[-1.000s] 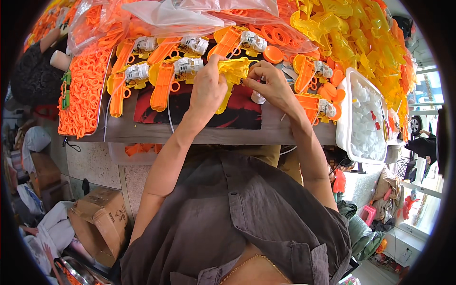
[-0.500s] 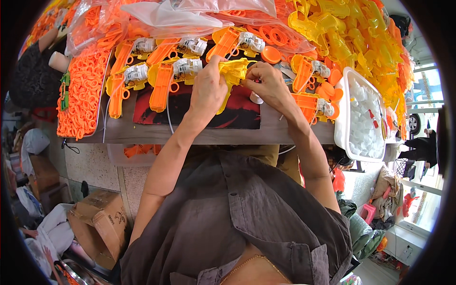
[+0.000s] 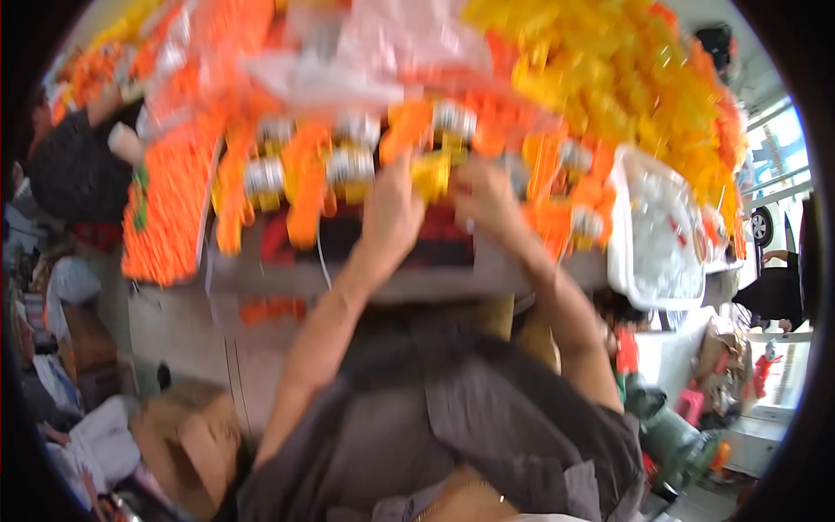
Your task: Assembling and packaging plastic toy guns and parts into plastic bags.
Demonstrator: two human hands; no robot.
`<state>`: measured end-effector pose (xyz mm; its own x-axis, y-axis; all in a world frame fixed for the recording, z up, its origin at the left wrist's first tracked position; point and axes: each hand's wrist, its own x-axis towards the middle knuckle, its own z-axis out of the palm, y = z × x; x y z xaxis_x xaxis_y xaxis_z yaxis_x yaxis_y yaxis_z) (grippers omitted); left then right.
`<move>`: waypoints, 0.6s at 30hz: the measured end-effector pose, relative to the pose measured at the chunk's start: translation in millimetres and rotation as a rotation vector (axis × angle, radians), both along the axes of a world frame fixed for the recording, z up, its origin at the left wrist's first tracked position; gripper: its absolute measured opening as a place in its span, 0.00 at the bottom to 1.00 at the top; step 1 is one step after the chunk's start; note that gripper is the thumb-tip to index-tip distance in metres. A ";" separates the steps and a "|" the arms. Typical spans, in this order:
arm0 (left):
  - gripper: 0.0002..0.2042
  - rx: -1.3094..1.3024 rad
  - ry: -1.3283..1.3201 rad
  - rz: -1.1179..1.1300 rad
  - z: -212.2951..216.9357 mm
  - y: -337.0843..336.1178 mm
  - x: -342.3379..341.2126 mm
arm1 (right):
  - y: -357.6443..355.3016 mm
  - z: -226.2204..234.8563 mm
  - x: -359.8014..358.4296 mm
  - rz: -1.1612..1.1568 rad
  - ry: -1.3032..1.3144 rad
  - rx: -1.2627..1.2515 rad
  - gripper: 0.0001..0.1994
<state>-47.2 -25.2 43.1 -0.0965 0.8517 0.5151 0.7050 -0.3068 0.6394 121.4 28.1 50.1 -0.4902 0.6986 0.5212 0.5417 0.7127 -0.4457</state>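
Observation:
My left hand [image 3: 393, 209] grips a yellow plastic shell [image 3: 430, 177] above a black-and-red mat [image 3: 435, 247]. Just right of the shell, my right hand [image 3: 489, 204] has its fingers curled together; motion blur hides whether anything small is between them. Around both hands lie several toy-gun-like assemblies in orange and yellow plastic, each with a white cylindrical part. One orange-and-yellow assembly [image 3: 306, 187] rests left of my left hand, another assembly [image 3: 548, 170] right of my right hand.
A heap of orange rings and pieces [image 3: 170, 209] fills the table's left end. Yellow shells [image 3: 609, 70] are piled at the back right, beside clear plastic bags [image 3: 409, 39]. A white tub [image 3: 619, 252] of whitish parts stands at right. Another person's dark sleeve [image 3: 74, 170] shows far left.
The whole view has shifted and blurred, so the table sits lower in the picture. My right fingers are now a little apart from the yellow shell, which stays in my left hand.

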 end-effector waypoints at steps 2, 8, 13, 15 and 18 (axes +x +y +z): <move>0.20 0.028 -0.028 -0.032 -23.8 -2.5 -2.2 | 4.4 -39.0 -7.1 -0.028 0.021 0.042 0.07; 0.16 -0.165 -0.183 -0.134 -28.0 -18.2 -6.0 | -2.1 -19.0 14.4 0.034 -0.075 -0.355 0.09; 0.16 -0.641 -0.977 -0.225 -28.7 -23.5 1.1 | -4.9 5.6 19.7 0.037 -0.308 -0.606 0.12; 0.18 -0.647 -0.995 -0.259 -30.0 -21.8 -1.4 | 3.0 -2.1 18.0 0.052 -0.322 -0.639 0.12; 0.18 0.025 -0.139 -0.056 -26.0 -22.4 7.1 | 9.9 -4.0 10.9 0.039 -0.379 -0.695 0.13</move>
<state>-40.1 -47.7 17.1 -0.1207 0.8448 0.5213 0.5915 -0.3605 0.7212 132.3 38.0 46.2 -0.5777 0.7814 -0.2358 0.7262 0.3602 -0.5856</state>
